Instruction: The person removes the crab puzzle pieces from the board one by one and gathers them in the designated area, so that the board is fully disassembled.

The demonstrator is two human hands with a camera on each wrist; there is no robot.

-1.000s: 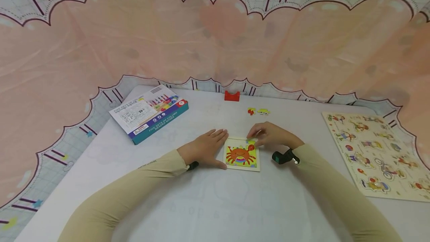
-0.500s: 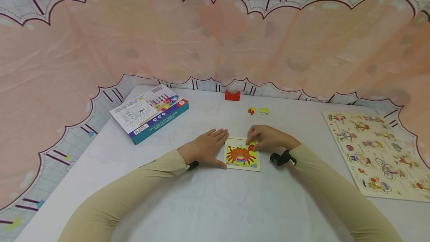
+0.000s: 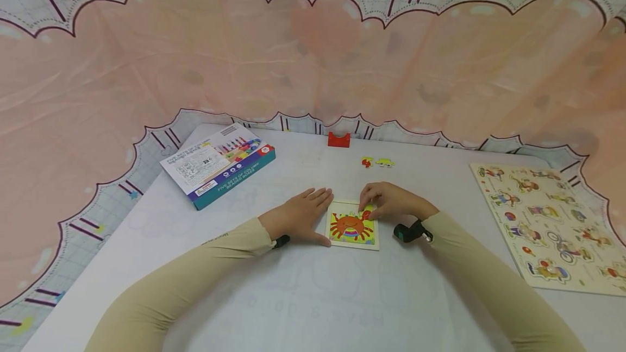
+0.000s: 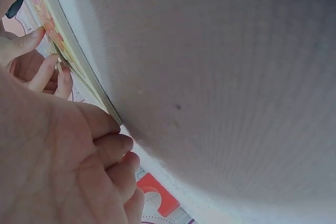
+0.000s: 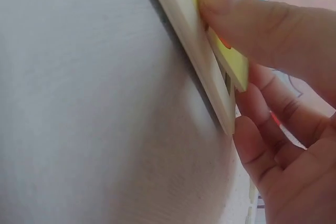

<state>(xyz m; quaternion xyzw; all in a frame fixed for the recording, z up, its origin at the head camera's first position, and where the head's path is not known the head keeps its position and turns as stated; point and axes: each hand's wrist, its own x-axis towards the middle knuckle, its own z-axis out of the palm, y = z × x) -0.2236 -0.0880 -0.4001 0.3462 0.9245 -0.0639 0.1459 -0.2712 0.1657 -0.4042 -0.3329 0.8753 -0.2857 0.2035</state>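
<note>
A small square crab puzzle (image 3: 351, 228) in a pale wooden frame (image 3: 354, 246) lies on the white table. My right hand (image 3: 393, 200) pinches a yellow puzzle piece (image 5: 233, 64) with a bit of red on it, at the puzzle's far right corner. In the right wrist view the thumb lies on the piece, which sits tilted with its edge raised above the frame. My left hand (image 3: 299, 216) rests flat along the frame's left side, thumb and fingers spread, touching its edge. Part of the piece is hidden behind the right fingers.
Behind the puzzle lie two small loose pieces, one red and yellow (image 3: 367, 162), one yellow-green (image 3: 385, 162). A red notched block (image 3: 339, 139) stands further back. A beaded-toy box (image 3: 217, 164) is at the back left, and a large picture puzzle board (image 3: 552, 227) at the right.
My right hand has shifted slightly lower and left at the puzzle's corner, then stayed nearly still, fingers on the piece. The left hand has not moved.
</note>
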